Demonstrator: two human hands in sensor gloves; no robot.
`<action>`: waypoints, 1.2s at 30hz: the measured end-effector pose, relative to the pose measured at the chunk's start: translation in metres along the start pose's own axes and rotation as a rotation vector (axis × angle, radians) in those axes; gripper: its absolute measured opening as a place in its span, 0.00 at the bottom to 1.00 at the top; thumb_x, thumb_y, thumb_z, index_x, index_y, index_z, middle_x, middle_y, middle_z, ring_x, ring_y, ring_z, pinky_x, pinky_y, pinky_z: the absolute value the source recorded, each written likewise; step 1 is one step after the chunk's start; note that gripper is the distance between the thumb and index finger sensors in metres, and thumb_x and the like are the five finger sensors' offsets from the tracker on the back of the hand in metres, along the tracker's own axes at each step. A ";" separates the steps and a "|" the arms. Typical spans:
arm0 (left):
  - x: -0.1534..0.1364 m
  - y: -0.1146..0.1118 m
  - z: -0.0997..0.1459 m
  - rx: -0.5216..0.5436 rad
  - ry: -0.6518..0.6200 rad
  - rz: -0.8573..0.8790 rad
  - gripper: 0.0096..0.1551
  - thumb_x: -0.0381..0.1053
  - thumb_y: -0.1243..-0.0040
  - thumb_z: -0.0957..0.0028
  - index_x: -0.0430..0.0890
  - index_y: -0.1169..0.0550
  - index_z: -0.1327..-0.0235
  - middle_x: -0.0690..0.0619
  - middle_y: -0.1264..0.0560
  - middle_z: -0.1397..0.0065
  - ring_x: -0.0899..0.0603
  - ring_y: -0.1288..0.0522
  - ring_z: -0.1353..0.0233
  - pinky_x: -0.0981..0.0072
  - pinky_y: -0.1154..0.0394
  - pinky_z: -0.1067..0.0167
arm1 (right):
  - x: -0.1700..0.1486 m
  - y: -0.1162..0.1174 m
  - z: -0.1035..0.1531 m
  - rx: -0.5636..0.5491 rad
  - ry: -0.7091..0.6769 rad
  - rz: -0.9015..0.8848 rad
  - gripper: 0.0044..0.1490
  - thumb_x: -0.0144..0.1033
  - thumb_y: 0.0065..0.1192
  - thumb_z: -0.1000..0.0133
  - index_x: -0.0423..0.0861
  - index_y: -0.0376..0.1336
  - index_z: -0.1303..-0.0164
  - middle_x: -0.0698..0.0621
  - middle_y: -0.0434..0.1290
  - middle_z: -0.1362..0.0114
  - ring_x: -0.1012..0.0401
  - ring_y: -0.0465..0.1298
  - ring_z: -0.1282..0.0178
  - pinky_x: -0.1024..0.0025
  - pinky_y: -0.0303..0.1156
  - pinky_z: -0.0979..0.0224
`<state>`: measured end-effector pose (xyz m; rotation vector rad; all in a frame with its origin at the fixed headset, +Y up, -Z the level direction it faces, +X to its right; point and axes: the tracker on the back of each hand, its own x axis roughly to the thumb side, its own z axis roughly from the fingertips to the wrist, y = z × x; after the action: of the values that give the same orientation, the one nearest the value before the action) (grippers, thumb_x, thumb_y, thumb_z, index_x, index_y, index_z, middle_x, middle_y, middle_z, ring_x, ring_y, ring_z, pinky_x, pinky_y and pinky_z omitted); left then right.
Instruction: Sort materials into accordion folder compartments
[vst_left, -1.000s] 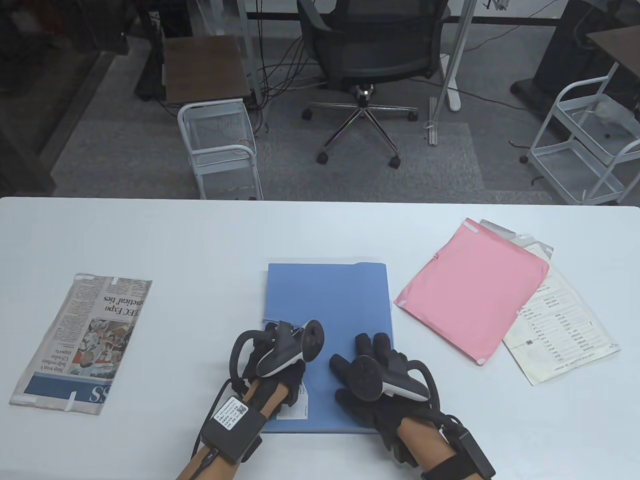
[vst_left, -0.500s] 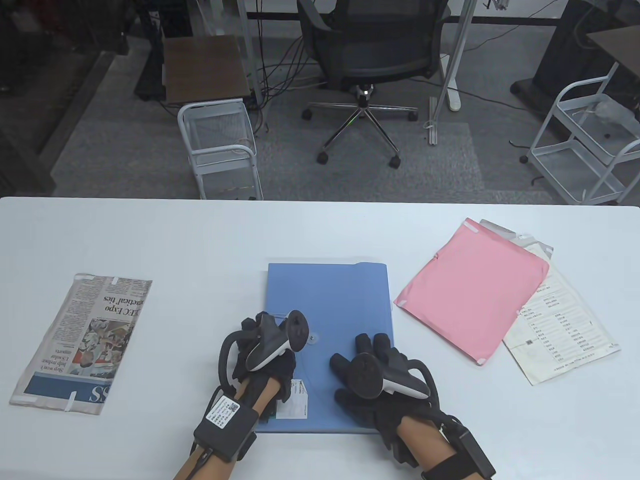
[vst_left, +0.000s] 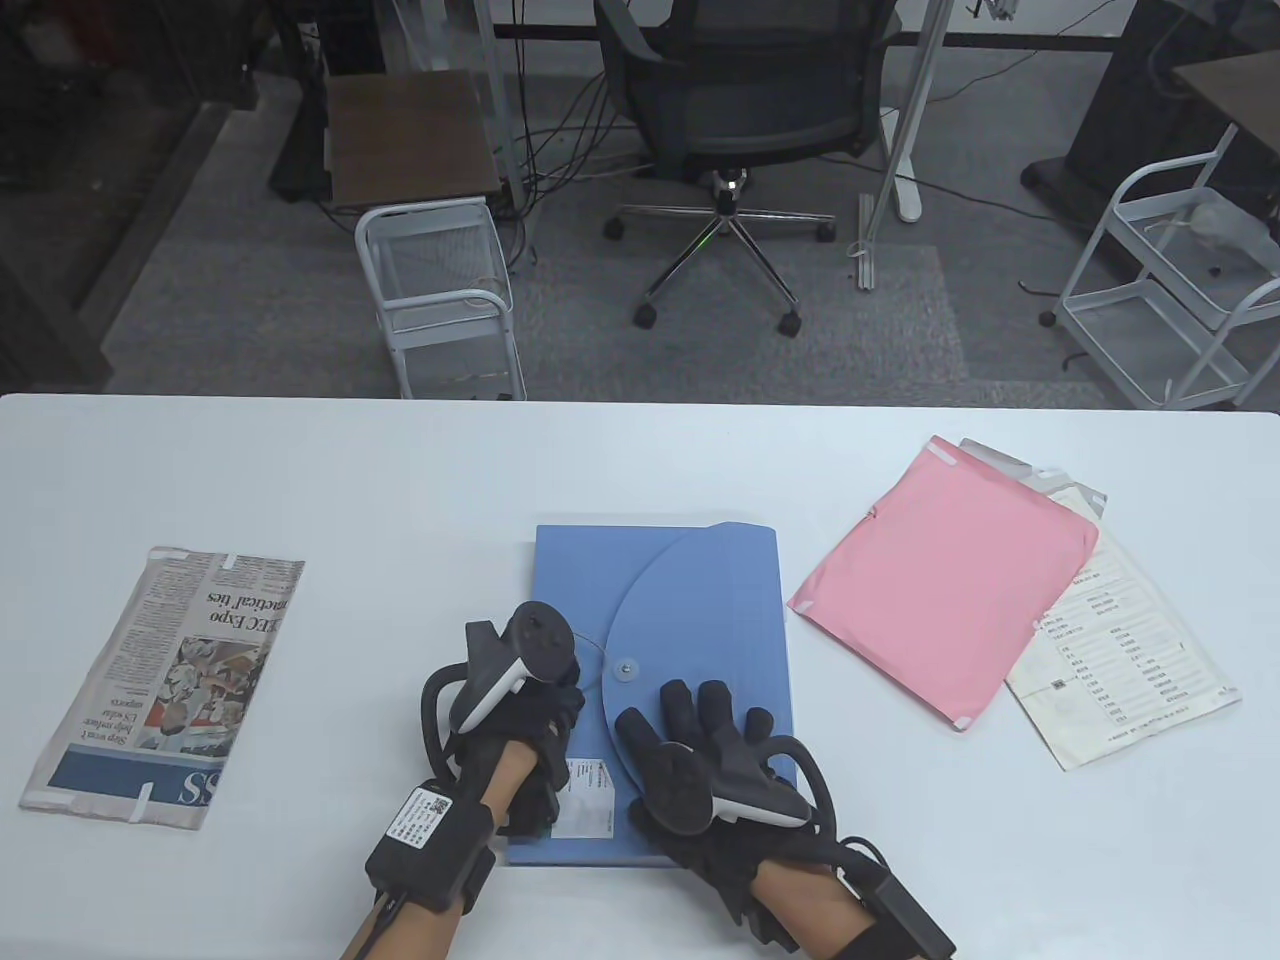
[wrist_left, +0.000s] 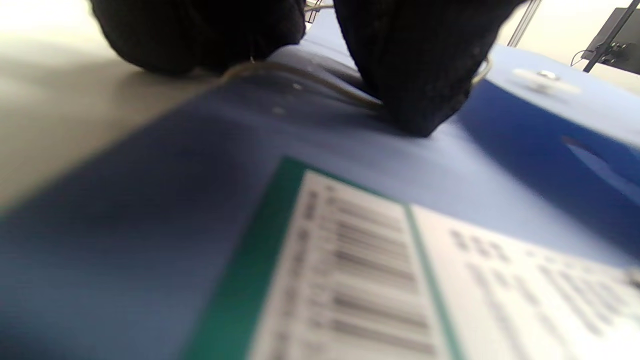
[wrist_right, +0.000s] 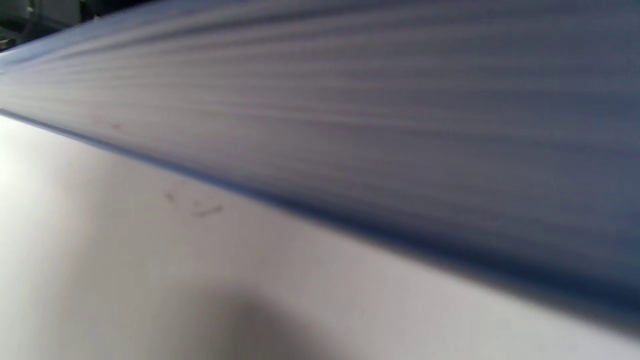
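Right now, from the table view, my blue accordion folder (vst_left: 660, 600) lies flat at the middle of the white table (vst_left: 400, 470), its rounded flap (vst_left: 700, 600) closed over the front with the small round button (vst_left: 627, 669) showing. My right hand (vst_left: 700, 760) lies on the folder's near right part, fingers straight and spread, pressing flat just short of the button. My left hand (vst_left: 520, 720) sits at the folder's left edge beside the white barcode label (vst_left: 588, 795); a thin string (vst_left: 590, 650) runs from it towards the button, and its fingers look curled, though the tracker hides most of them. The folded newspaper (vst_left: 165, 685) lies well apart to the left. The pink envelope (vst_left: 940, 580) lies to the right, on top of a printed sheet (vst_left: 1130, 670).

From the left wrist view, two of my gloved fingertips (wrist_left: 410, 80) come down onto the blue cover, with the string passing between them and seemingly pinched there. The label fills the blurred foreground, and the button shows at the upper right.

From the right wrist view, I see only the folder's blurred blue surface above the pale tabletop; none of my fingers show.
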<state>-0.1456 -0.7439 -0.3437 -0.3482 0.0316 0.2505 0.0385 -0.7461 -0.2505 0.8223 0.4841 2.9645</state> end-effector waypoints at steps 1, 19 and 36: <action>0.001 0.000 0.000 -0.002 0.002 -0.009 0.24 0.51 0.36 0.39 0.55 0.29 0.31 0.32 0.45 0.13 0.23 0.42 0.22 0.33 0.36 0.30 | 0.004 -0.002 0.001 -0.027 -0.009 0.015 0.46 0.52 0.48 0.33 0.57 0.29 0.15 0.33 0.31 0.11 0.28 0.39 0.17 0.19 0.50 0.27; 0.005 -0.002 0.001 -0.019 -0.007 -0.054 0.24 0.52 0.38 0.38 0.56 0.31 0.29 0.32 0.47 0.13 0.24 0.43 0.21 0.31 0.38 0.30 | -0.090 -0.110 0.080 -0.289 0.505 0.249 0.39 0.39 0.63 0.36 0.41 0.54 0.17 0.33 0.29 0.13 0.32 0.30 0.18 0.23 0.27 0.29; 0.007 -0.001 0.000 -0.045 -0.009 -0.036 0.26 0.50 0.40 0.37 0.52 0.32 0.27 0.29 0.48 0.13 0.22 0.44 0.22 0.31 0.38 0.30 | -0.152 -0.003 0.032 0.126 0.483 -0.229 0.48 0.56 0.49 0.34 0.51 0.32 0.15 0.31 0.25 0.15 0.26 0.33 0.20 0.21 0.43 0.26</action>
<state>-0.1389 -0.7433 -0.3439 -0.3923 0.0111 0.2176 0.1851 -0.7507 -0.3009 0.0316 0.7285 2.9168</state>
